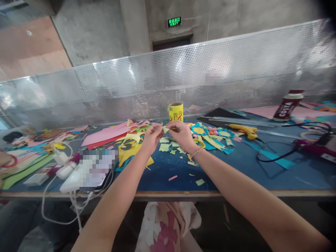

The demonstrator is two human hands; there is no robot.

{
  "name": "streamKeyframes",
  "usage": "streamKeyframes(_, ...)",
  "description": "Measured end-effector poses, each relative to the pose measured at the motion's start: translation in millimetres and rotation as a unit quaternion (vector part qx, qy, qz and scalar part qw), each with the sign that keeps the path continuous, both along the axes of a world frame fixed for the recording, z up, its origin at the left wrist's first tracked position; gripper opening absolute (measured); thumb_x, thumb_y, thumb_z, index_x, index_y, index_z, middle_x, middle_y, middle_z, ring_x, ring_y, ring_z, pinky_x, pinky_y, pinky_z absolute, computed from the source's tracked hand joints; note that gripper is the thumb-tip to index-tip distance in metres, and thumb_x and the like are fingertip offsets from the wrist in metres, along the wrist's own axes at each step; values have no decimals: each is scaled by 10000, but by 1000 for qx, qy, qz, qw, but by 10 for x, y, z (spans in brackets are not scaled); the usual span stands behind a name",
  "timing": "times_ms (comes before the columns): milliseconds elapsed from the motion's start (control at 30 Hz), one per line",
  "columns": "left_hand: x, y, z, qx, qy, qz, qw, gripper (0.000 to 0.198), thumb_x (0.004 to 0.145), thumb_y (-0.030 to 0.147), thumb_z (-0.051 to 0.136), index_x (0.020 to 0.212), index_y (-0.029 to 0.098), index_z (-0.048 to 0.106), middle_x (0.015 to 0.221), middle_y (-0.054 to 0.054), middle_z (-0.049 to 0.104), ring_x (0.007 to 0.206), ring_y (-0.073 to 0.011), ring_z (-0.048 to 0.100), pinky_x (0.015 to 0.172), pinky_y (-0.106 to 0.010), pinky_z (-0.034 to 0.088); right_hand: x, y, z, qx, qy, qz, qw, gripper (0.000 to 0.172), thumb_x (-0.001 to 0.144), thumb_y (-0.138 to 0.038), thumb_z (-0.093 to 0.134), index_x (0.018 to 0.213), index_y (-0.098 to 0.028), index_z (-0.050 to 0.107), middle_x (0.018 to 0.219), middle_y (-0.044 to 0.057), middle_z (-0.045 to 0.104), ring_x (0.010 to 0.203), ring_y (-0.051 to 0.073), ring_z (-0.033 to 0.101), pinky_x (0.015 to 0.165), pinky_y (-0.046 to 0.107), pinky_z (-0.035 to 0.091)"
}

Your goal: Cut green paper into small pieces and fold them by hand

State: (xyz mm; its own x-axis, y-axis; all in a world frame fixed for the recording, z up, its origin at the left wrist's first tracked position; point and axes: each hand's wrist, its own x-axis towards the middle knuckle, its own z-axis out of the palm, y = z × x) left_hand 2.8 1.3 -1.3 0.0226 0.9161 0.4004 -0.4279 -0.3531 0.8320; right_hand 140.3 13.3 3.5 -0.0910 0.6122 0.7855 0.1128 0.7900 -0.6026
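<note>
My left hand [153, 135] and my right hand [180, 133] meet over the blue table. Between their fingertips is a small piece of pale green paper [165, 129], pinched from both sides. Its exact shape is too small to make out. Just below lie several pale green paper pieces [164, 147]. Left of my left hand rests yellow paper [127, 154] with cut-out holes. Paper flowers [199, 129] with blue petals and yellow centres lie to the right of my right hand. Behind my hands stands a yellow cardboard tube [175, 111].
Pink sheets [106, 135] are piled at the left. A phone [98, 169] with white cables lies near the front edge. At the right are a yellow glue gun [244, 131] with a black cord and a Costa bottle [288, 105]. A perforated metal screen [157, 84] closes the back. Another person's hand [5, 163] shows far left.
</note>
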Motion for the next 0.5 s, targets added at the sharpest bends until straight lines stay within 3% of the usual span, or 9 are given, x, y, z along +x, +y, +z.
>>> streamKeyframes(133, -3, -9, 15, -49, -28, -28, 998, 268, 572, 211, 759, 772, 176, 584, 650, 26, 567, 596, -67, 548, 596, -204, 462, -1, 3, -8, 16, -19, -8, 1000, 88, 683, -134, 585, 706, -215, 610, 837, 35, 612, 829, 175, 593, 773, 367, 503)
streamKeyframes(500, -23, 8, 15, -72, -51, -41, 995, 218, 578, 162, 732, 741, 181, 589, 631, 39, 570, 571, -60, 531, 602, -216, 448, 7, -24, 8, 22, -50, -23, 998, 183, 679, -133, 569, 813, -229, 648, 870, 35, 619, 817, 172, 583, 724, 342, 510)
